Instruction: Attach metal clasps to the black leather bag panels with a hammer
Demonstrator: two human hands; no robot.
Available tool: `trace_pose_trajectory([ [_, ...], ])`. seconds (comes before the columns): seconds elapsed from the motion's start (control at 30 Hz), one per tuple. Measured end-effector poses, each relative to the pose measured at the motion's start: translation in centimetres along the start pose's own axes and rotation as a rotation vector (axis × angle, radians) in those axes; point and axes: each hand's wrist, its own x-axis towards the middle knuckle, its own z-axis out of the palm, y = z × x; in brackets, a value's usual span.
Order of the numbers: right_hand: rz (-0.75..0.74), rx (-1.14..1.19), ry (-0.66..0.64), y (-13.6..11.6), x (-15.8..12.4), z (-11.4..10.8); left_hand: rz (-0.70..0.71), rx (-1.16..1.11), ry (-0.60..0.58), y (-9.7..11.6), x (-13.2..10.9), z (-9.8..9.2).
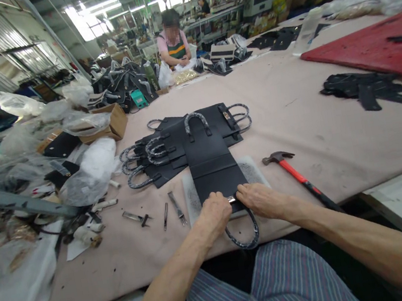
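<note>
A black leather bag panel point(210, 161) with a rope-like handle at each end lies lengthwise before me, its near end on a pale slab point(253, 170). Across that near end sits a small shiny metal clasp point(231, 199). My left hand point(215, 212) is closed at the clasp's left side, fingers curled onto the panel's edge. On the other side my right hand point(256, 198) is likewise closed, its fingertips pinching close to the metal. The near handle point(247, 246) hangs below the hands, a black-and-white loop. My fingers hide exactly what they grip beneath.
More black bag panels point(166, 169) with handles are piled beyond. A claw hammer point(296, 176) lies at right; a pronged punch point(177, 208) and a thin metal rod point(166, 216) at left. Black straps point(364, 86) lie near a red board point(379, 48). A person point(172, 43) sits across the table.
</note>
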Motion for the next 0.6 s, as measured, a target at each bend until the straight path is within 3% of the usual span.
trace_pose_trajectory([
  [0.33,0.185,0.174,0.159,0.7,-1.8,2.4,0.071,-0.034,0.053,-1.6,-0.4,1.8],
  [0.6,0.046,0.336,0.267,2.0,-2.8,3.2,0.267,-0.236,0.304,-4.6,-3.5,5.7],
])
